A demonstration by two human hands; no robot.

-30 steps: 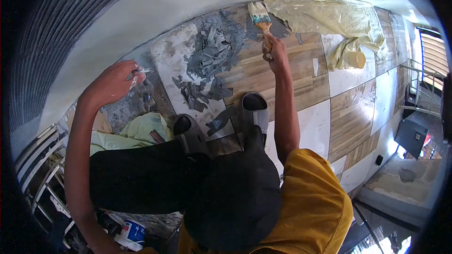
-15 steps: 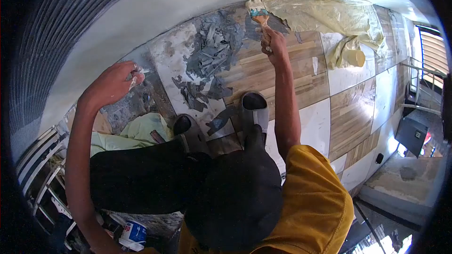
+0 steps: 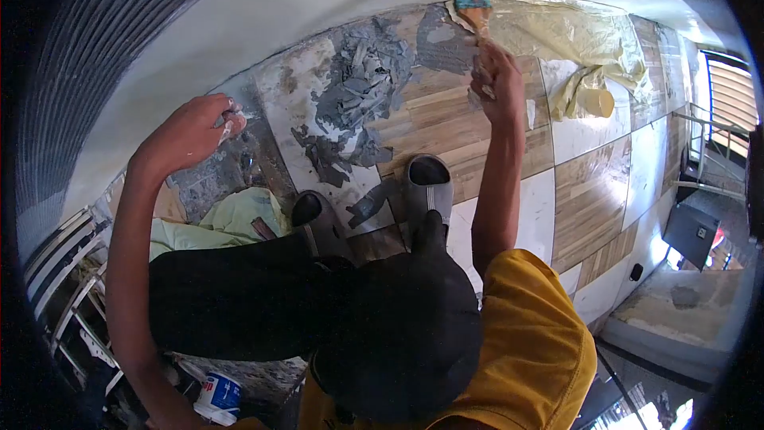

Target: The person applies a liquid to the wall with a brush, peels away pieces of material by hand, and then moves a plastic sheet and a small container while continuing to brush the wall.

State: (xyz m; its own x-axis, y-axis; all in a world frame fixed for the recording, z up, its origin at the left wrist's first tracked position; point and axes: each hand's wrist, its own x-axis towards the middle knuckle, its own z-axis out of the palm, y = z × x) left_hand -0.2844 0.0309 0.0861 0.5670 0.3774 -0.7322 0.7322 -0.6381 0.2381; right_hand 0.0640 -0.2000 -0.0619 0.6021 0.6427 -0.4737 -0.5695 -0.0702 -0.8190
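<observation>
The right hand's (image 3: 495, 80) fingers are clenched around the wooden handle of a paintbrush (image 3: 471, 0). The brush points up and away from the hand. Its blue-smeared band sits just above the knuckles, and its blurred bristles meet the pale wall (image 3: 263, 8) just above the floor's far edge.

The left hand (image 3: 189, 134) is curled into a loose fist. Its whitish-stained fingertips (image 3: 231, 121) rest at the foot of the same wall, well apart from the brush. I cannot tell whether they pinch anything.

Between the two hands, along the far edge of the floor (image 3: 589, 191), lies a heap of grey paint flakes (image 3: 362, 87), spread over the white and wood-patterned tiles. Two grey sandals (image 3: 430, 183) stand just on the near side of the heap. Black trousers and a yellow shirt fill the view beneath them.

Beside the right hand, a crumpled yellowish sheet (image 3: 573, 32) covers the floor towards its far right corner. A roll of tape (image 3: 595, 101) lies at the sheet's near edge. Below the left forearm a pale green cloth (image 3: 239, 219) lies bunched against the trouser leg. A white tin with a blue label (image 3: 219, 394) stands on the floor near the left elbow.
</observation>
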